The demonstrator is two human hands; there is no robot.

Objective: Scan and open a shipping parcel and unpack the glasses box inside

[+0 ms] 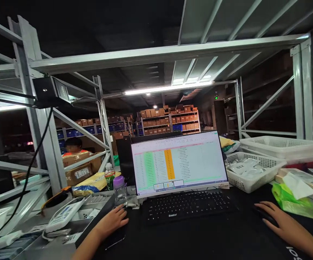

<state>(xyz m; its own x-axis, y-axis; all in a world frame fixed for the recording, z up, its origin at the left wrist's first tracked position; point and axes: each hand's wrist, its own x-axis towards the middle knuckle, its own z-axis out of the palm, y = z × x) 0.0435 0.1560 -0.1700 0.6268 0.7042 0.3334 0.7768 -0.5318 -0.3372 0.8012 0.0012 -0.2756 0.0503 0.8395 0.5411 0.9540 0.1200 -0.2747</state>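
My right hand (277, 220) lies over a black computer mouse (264, 215) on the black desk mat (189, 238), fingers draped across it. My left hand (113, 222) rests left of the black keyboard (189, 207), palm down with its fingers apart and nothing visibly held. Its fingertips are close to the base of a clear bottle with a purple lid (119, 182); whether they touch it I cannot tell. By the left wrist lies a dark flat object with a bright edge (115, 243). Behind the keyboard stands a lit monitor (191, 162) showing a spreadsheet with green and orange columns.
A grey bin (91, 224) of packaged items stands at left, near a green-labelled bottle (109, 175). White baskets (245, 186) and a bright green plastic bag (289, 202) are at right. Metal shelving (113, 57) frames the desk. Another person (74, 146) is beyond, at left.
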